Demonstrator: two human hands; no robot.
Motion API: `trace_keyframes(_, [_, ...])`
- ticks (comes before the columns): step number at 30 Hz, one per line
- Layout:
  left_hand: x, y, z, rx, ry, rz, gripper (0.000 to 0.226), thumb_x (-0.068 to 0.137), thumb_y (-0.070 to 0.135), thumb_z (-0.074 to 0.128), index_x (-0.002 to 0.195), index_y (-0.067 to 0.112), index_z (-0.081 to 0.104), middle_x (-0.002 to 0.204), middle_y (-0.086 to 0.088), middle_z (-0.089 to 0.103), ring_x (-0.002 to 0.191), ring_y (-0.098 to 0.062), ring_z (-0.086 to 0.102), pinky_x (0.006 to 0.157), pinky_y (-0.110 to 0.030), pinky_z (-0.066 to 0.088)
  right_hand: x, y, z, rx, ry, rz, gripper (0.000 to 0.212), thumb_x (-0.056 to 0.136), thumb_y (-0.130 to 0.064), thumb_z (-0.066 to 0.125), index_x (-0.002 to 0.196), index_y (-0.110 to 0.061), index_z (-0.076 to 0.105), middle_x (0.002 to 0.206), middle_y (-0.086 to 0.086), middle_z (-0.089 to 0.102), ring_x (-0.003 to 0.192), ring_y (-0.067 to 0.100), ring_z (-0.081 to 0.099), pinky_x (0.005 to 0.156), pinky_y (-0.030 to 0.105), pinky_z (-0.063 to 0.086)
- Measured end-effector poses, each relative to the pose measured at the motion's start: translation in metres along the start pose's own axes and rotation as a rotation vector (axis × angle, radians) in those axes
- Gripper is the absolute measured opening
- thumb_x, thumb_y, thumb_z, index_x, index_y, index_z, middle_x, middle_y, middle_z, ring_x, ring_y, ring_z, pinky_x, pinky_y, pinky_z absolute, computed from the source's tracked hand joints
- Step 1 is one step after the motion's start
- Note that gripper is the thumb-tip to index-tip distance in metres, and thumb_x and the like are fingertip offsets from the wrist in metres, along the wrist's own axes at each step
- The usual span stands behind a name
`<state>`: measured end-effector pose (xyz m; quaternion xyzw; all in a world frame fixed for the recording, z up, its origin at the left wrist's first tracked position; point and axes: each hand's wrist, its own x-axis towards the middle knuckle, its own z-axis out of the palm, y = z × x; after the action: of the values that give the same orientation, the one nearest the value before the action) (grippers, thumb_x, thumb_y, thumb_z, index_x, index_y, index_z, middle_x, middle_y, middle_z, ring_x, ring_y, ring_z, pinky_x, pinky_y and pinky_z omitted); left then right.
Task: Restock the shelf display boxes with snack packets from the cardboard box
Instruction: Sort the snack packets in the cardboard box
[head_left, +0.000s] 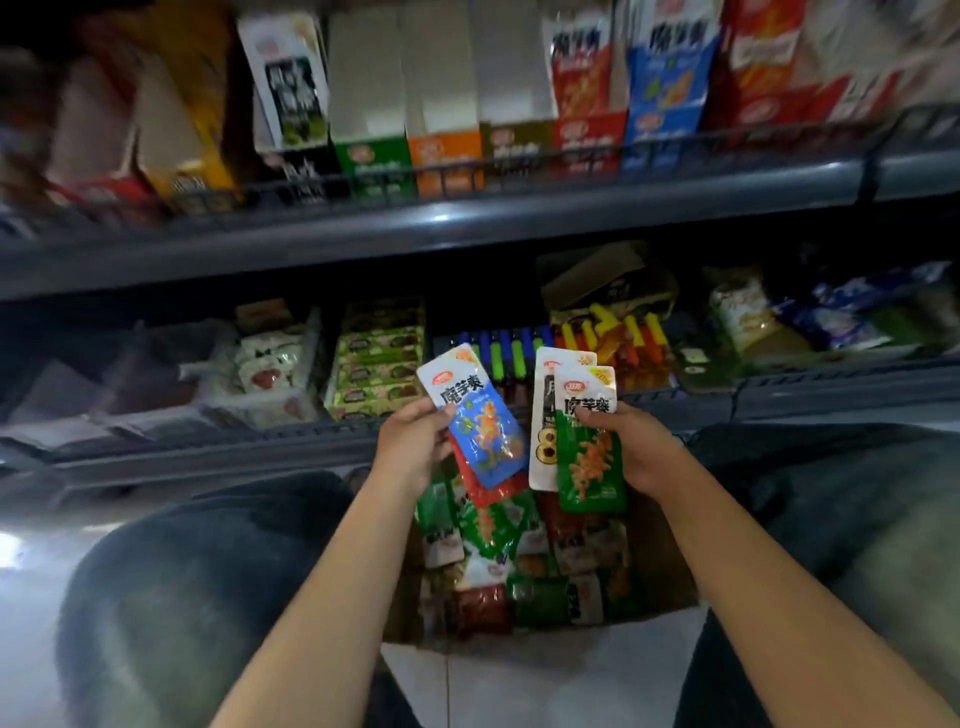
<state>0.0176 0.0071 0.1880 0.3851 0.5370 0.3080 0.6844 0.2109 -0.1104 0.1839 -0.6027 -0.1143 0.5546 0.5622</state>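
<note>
Between the person's knees, a cardboard box (670, 566) sits on the floor, filled with a loose heap of snack packets (524, 561) in green, red and white wrappers. Above the box both hands are raised side by side, apart from each other. At the left, the left hand (415, 447) has its fingers (441, 415) curled round a blue packet (480, 415), which tilts with its top toward the left; a red packet (488, 488) lies right behind it in the same grasp, only its lower edge showing. At the right, the right hand (634, 447) grips a green packet (589, 457) held upright, with a white packet (545, 415) tucked just behind it, the thumb pressed across the front of the green one.

Beyond the hands runs a lower shelf (260, 441) with assorted goods: pale wrapped sweets at the left, green boxed items in the middle, coloured tubes behind the packets. Higher up, an upper shelf (467, 218) carries a row of tall display boxes (447, 161) behind a wire rail, with green, orange, red and blue fronts. The green and orange ones and their neighbour show bare white inner walls above their fronts. The picture's edges are blurred, so the outer goods cannot be made out
</note>
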Motion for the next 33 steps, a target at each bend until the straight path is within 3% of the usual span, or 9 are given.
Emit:
trace_keyframes(3, [-0.013,0.032,0.012,0.011,-0.097,0.011,0.015,0.087,-0.005,0.059,0.099,0.004,0.061,0.079,-0.005,0.070,0.061,-0.012,0.066,0.049,-0.020,0.053,-0.015,-0.030,0.002,-0.019,-0.083,-0.060,0.022,0.089,-0.010,0.058,0.111,-0.010,0.063,0.105,0.012,0.070,0.096,0.030,0.065,0.087,0.042,0.051])
trace_keyframes(6, [-0.026,0.060,0.026,0.025,-0.200,0.014,0.013,0.084,-0.004,0.061,0.093,0.007,0.063,0.066,-0.001,0.072,0.056,-0.012,0.068,0.048,-0.022,0.054,-0.024,-0.058,0.008,-0.063,-0.142,-0.126,0.022,0.090,-0.011,0.058,0.111,-0.010,0.062,0.105,0.014,0.070,0.092,0.030,0.068,0.079,0.040,0.053])
trace_keyframes(10, [-0.031,0.087,0.045,-0.005,-0.337,0.025,0.017,0.083,-0.006,0.060,0.096,0.004,0.064,0.074,-0.008,0.073,0.063,-0.016,0.070,0.057,-0.026,0.058,-0.027,-0.089,0.024,-0.064,-0.151,-0.195,0.018,0.088,-0.003,0.058,0.106,-0.004,0.062,0.095,0.018,0.072,0.079,0.029,0.070,0.073,0.040,0.057])
trace_keyframes(18, [-0.014,0.113,0.065,-0.104,-0.432,0.023,0.018,0.085,0.000,0.059,0.102,0.000,0.064,0.083,-0.013,0.074,0.067,-0.018,0.071,0.062,-0.029,0.060,-0.016,-0.122,0.031,-0.108,-0.113,-0.264,0.017,0.089,-0.007,0.059,0.105,-0.004,0.062,0.096,0.017,0.072,0.084,0.032,0.071,0.077,0.042,0.055])
trace_keyframes(20, [-0.007,0.115,0.067,-0.131,-0.421,0.035,0.021,0.083,0.002,0.060,0.104,0.000,0.065,0.083,-0.012,0.074,0.066,-0.017,0.071,0.063,-0.029,0.060,-0.008,-0.126,0.031,-0.097,-0.036,-0.307,0.016,0.087,-0.006,0.060,0.102,-0.003,0.064,0.089,0.016,0.073,0.077,0.030,0.071,0.077,0.042,0.055])
trace_keyframes(24, [0.001,0.125,0.061,-0.142,-0.351,0.064,0.029,0.077,0.009,0.065,0.105,0.003,0.066,0.084,-0.010,0.074,0.066,-0.016,0.070,0.063,-0.029,0.060,0.000,-0.138,0.020,-0.011,0.038,-0.318,0.010,0.085,-0.003,0.060,0.094,-0.003,0.066,0.077,0.014,0.073,0.063,0.025,0.070,0.060,0.033,0.056])
trace_keyframes(28, [0.006,0.126,0.056,-0.126,-0.260,0.068,0.021,0.085,0.010,0.063,0.106,0.010,0.066,0.084,-0.010,0.074,0.066,-0.017,0.070,0.055,-0.031,0.057,0.004,-0.140,0.011,-0.014,0.019,-0.272,0.013,0.085,-0.007,0.061,0.097,-0.004,0.065,0.082,0.016,0.073,0.066,0.028,0.070,0.068,0.038,0.054])
trace_keyframes(33, [0.007,0.120,0.061,-0.098,-0.192,0.002,0.023,0.093,0.020,0.058,0.115,0.015,0.060,0.081,-0.009,0.072,0.068,-0.022,0.069,0.060,-0.035,0.053,0.002,-0.133,0.013,0.005,-0.044,-0.227,0.035,0.074,-0.013,0.066,0.107,-0.002,0.064,0.094,0.019,0.072,0.075,0.031,0.070,0.070,0.039,0.053])
